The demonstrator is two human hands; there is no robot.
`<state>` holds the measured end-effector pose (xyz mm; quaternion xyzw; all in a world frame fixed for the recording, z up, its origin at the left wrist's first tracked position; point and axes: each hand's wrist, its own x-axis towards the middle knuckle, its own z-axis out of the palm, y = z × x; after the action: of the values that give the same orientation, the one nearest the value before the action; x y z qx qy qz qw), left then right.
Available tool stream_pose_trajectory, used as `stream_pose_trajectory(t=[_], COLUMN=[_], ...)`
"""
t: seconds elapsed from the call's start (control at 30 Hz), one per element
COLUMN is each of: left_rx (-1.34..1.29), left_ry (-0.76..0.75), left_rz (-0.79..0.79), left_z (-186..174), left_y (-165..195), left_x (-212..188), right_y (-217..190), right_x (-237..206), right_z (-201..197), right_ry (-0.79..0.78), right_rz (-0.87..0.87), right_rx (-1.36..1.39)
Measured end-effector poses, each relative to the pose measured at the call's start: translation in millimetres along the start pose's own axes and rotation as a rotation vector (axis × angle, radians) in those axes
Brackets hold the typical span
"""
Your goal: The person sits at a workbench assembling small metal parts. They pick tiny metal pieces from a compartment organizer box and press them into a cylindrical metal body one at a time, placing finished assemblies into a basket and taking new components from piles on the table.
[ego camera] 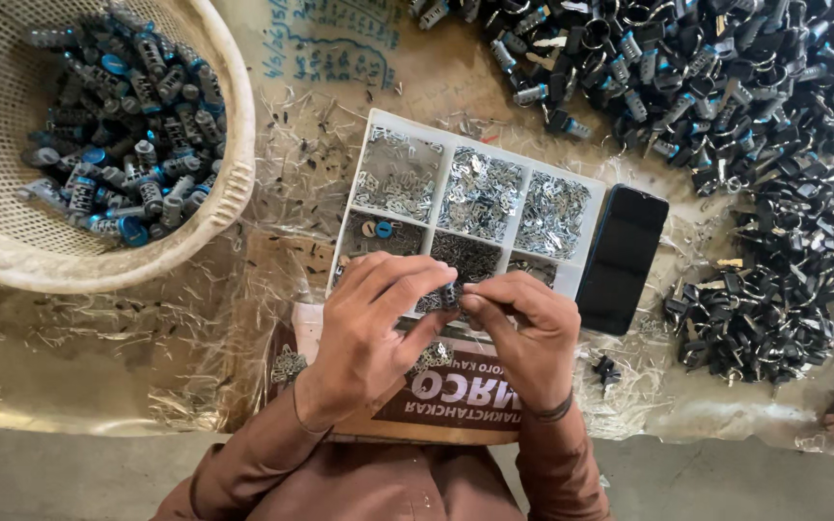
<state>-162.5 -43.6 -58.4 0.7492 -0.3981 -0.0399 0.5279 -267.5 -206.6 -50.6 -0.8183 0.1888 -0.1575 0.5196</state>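
Note:
My left hand (374, 318) and my right hand (525, 333) meet over the near edge of a white compartment tray (407, 123). Between their fingertips they pinch a small dark metal cylinder (451, 294). The tray's sections hold several heaps of tiny silvery metal pieces (480, 193); one near-left section also has a small blue-capped part (384, 230). My hands hide the tray's near middle section. Under my wrists lies a brown printed cardboard piece (456, 396).
A woven white basket (229, 183) at the left holds several grey and blue lock cylinders (127, 125). A black phone (622, 259) lies right of the tray. Large piles of black-headed keys (774, 289) and cylinders (687, 68) fill the right. A clear plastic sheet covers the surface.

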Motion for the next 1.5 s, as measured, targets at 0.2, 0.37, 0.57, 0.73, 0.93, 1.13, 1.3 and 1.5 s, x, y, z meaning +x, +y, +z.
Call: stream_pose_trajectory(t=[0.2,0.37,0.57,0.73,0.93,1.13,1.3,1.5], left_rx=[-0.020,-0.092,-0.099,-0.080,-0.118,-0.315,-0.261,-0.195], left_ry=[-0.038,-0.061,-0.081,-0.098,-0.123,-0.100,-0.026,-0.011], left_rz=[0.001,-0.054,-0.023,0.088,0.021,-0.101,-0.061,-0.068], left_z=[-2.1,-4.0,-5.3,-7.4,-6.9,-7.6,-6.8,-7.5], left_y=[-1.8,-0.8,-2.6,-5.0,-5.2,-4.0,-5.5,-1.3], left_x=[-1.3,-5.3,-5.5,-4.5,-5.1,-6.2,-5.7,-6.8], right_y=[-13.4,-27.2,-34.6,-25.6,13.3,19.1,0.7,-18.7], right_x=[3.4,4.8,9.7,9.7,19.5,8.3,-8.1,0.9], right_z=[-2.3,-0.1,-1.4,-9.3,-14.5,-18.6,-1.6,5.9], right_ry=[-0.088,-0.084,-0.095,-0.160,-0.262,-0.137,0.009,0.100], right_rz=[-0.061,-0.080,-0.050,0.056,0.078,0.127,-0.057,-0.087], right_rx=[-0.162,-0.241,-0.239,-0.163,0.166,0.393,0.173,-0.082])
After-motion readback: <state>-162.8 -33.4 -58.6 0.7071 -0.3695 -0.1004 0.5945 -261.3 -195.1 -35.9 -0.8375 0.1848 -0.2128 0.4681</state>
